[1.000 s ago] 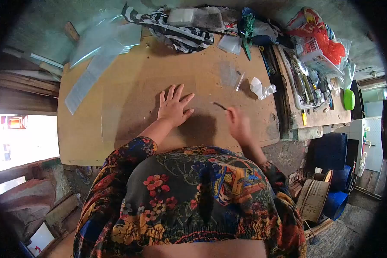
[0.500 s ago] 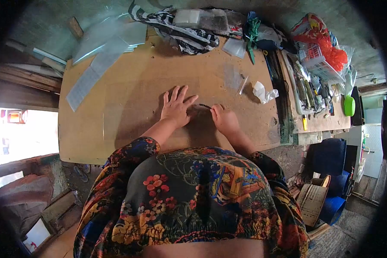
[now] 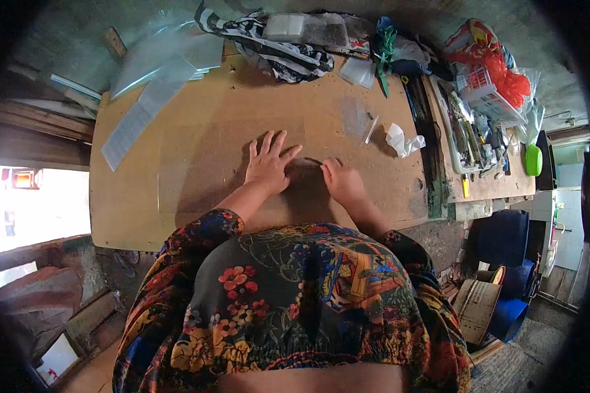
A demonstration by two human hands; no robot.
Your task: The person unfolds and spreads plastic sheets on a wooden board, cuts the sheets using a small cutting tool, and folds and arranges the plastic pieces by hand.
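Note:
My left hand (image 3: 267,168) lies flat with spread fingers on a faint, see-through sheet (image 3: 242,137) on the brown board (image 3: 347,85). To its right, my right hand (image 3: 343,182) is closed, thumb and fingers pinched on a thin, dark, slightly curved strip (image 3: 313,160). The strip points left, towards my left thumb, with a gap between them. Its kind is not clear, and the end inside my fingers is hidden.
Clear sheets (image 3: 167,62) and a long translucent strip (image 3: 137,124) lie at the back left. A striped cloth (image 3: 282,59) sits along the back. On the right are crumpled white paper (image 3: 403,141), a tool tray (image 3: 469,137) and a basket (image 3: 488,95).
Both hands hold nearly the same place. The dark strip at my right fingertips shows a slightly different angle and looks thinner.

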